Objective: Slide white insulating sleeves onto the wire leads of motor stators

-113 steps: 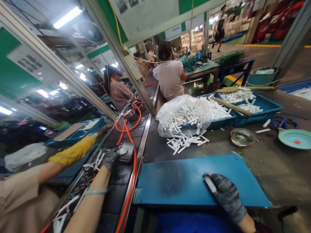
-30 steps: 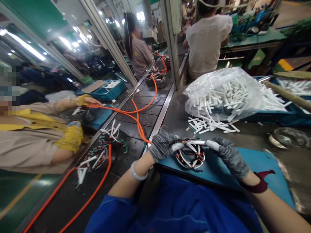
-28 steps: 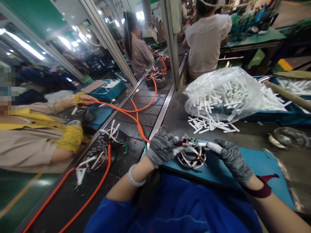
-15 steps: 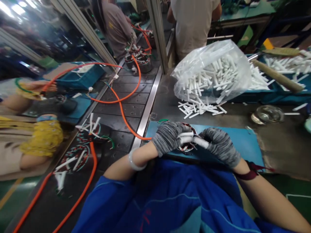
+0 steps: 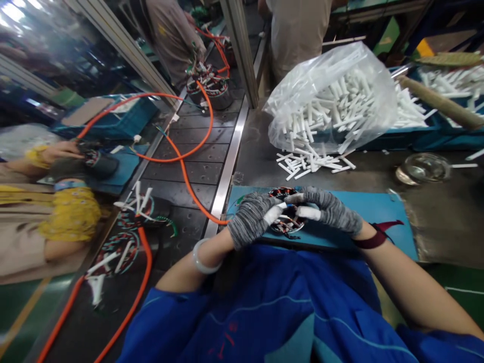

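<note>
A wound motor stator [image 5: 287,225], with copper-red windings and loose wires, sits on a blue mat [image 5: 389,222] in front of me. My left hand [image 5: 251,217], in a grey knit glove, curls over its left side. The fingers are closed by a short white piece, and the exact grip is hidden. Across from it, my right hand [image 5: 327,209] bends over the right side of the stator. Its fingers and white-covered thumb come together near the wires, and what lies between them cannot be made out. An orange cable [image 5: 198,201] runs up to the mat from the left.
A clear bag [image 5: 328,96] spills white tubes [image 5: 313,164] beyond the mat. A glass bowl [image 5: 423,169] stands right of them. On the left, more stators [image 5: 121,247] sit along the conveyor [image 5: 196,174]. A co-worker's yellow sleeve [image 5: 71,214] is at far left.
My hands have shifted over the stator; the right hand has moved left and up, closer to the windings. The white sleeves seen between my hands before are now mostly out of sight.
</note>
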{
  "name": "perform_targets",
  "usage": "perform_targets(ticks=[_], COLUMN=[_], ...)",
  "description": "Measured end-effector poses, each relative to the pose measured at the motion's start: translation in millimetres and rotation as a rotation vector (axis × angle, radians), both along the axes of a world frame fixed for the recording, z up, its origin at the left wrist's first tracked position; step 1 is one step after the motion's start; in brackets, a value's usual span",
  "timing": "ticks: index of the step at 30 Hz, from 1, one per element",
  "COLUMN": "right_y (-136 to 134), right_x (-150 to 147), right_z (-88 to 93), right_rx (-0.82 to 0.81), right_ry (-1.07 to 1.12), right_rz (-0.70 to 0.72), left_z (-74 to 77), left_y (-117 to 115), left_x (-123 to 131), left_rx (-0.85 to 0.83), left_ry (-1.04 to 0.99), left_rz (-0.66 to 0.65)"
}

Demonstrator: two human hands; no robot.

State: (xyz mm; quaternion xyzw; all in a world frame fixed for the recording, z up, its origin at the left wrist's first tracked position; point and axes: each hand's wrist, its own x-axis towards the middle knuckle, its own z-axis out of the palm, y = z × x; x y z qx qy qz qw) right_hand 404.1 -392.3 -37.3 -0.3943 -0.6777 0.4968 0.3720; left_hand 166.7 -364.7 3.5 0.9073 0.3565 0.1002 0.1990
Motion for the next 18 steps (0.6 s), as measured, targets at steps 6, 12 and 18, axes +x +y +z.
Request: perform_targets(ticks=[6,12,18], right_y=[5.7,7.0,7.4], right_x=[-21.5,-17.3,-10.3], right_z=[7.9,-1.5,6.5], right_rx=[-0.058,-0.088,-0.005], right_ry=[-0.031,-0.031,-0.068], right_rz=[-0.157,-0.127,-0.043], left_z=[-9.9,-6.1,-5.9], left_y=[1.3,5.2,18.3], left_x=[-1.6,-7.0,-8.4], left_rx=[0.083,-0.021,-0.099], left_ry=[-0.08,-0.118,-0.102], left_rz=[-0.024,-0.076,-0.182])
